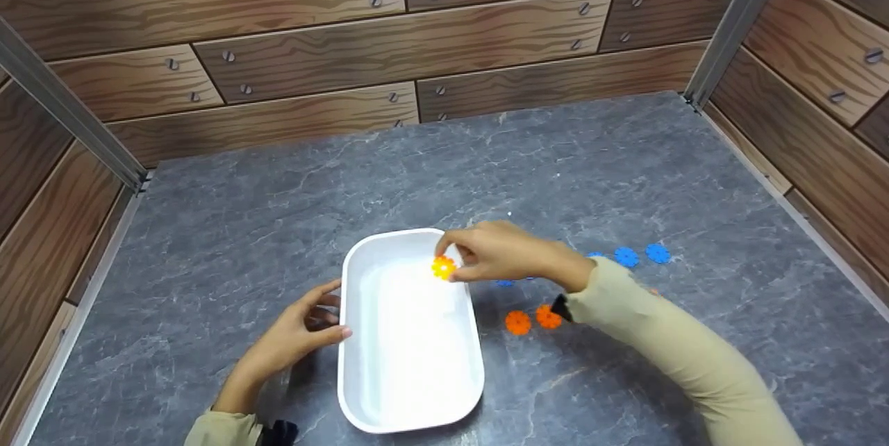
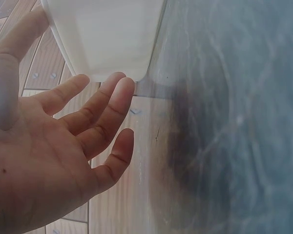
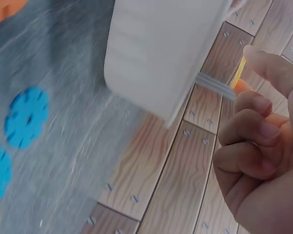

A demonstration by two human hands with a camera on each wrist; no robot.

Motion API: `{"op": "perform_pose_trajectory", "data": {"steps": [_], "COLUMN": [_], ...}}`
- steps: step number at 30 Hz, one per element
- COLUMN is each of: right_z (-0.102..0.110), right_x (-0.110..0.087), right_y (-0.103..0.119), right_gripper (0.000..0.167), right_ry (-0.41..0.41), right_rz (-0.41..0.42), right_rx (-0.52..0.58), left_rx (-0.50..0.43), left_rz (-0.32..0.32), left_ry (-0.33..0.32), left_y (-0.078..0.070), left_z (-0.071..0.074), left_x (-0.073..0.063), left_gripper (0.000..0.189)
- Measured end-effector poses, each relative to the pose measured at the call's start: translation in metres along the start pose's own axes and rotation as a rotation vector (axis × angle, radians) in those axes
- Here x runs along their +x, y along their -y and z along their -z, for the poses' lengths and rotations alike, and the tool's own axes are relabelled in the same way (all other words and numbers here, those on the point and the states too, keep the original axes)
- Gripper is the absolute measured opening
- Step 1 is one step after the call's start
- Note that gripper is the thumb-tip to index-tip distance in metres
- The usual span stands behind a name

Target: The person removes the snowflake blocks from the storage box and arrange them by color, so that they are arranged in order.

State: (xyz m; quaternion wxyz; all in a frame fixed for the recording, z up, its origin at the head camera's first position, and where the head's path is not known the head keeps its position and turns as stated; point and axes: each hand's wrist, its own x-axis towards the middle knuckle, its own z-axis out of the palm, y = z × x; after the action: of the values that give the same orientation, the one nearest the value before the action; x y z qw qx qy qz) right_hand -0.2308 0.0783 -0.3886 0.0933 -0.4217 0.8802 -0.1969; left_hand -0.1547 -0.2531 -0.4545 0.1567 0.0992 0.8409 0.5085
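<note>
Over the far right part of a white plastic tray [image 1: 361, 356], my right hand [image 1: 499, 251] pinches a small yellow notched disc [image 1: 438, 269] between thumb and forefinger. In the right wrist view this yellow disc [image 3: 239, 72] shows edge-on, with the other fingers curled below it. My left hand [image 1: 295, 328] is at the tray's left side, its thumb on the rim. The left wrist view has its fingers [image 2: 119, 95] loosely bent and spread, with the fingertips right at the tray's wall.
Orange notched discs [image 1: 517, 323] lie on the grey marbled tabletop [image 1: 264, 217], right of the tray. Several blue discs [image 1: 626, 256] lie farther back, some partly hidden by my right arm. Wood-patterned walls [image 1: 312, 64] enclose the table at the back and sides.
</note>
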Motion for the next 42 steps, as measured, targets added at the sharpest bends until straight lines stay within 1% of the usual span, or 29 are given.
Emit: {"op": "perform_pose_trajectory", "data": {"steps": [3,8,17,26,33,37,42], "right_z": [0.006,0.014,0.022,0.026,0.026,0.027,0.027], "right_x": [-0.013,-0.034,-0.068,-0.103,-0.125,-0.140,-0.166], "right_y": [-0.007,-0.018,-0.036,-0.056,-0.071,-0.080,-0.092], "right_gripper": [0.030,0.026,0.025,0.026,0.024,0.026,0.026], "right_ry": [-0.014,-0.035,-0.061,-0.085,-0.117,-0.157,-0.259], "right_rz": [-0.006,-0.021,-0.069,-0.128,-0.156,-0.152,-0.179], "right_rx": [0.016,0.037,0.044,0.067,0.128,0.175,0.191], "left_rx": [-0.003,-0.003,0.000,-0.001,0.015,0.004,0.002], "left_rz": [0.008,-0.013,0.014,0.004,0.016,0.014,0.001], "left_ry": [0.000,0.002,0.001,0.005,-0.002,-0.005,-0.002], "left_y": [0.001,0.001,0.001,0.000,0.003,0.004,0.003], "left_z": [-0.001,0.001,0.000,0.000,0.001,0.000,0.000], "left_x": [0.001,0.001,0.000,0.000,-0.003,-0.002,-0.001], "left_gripper": [0.078,0.078,0.078,0.078,0.077,0.077,0.078]}}
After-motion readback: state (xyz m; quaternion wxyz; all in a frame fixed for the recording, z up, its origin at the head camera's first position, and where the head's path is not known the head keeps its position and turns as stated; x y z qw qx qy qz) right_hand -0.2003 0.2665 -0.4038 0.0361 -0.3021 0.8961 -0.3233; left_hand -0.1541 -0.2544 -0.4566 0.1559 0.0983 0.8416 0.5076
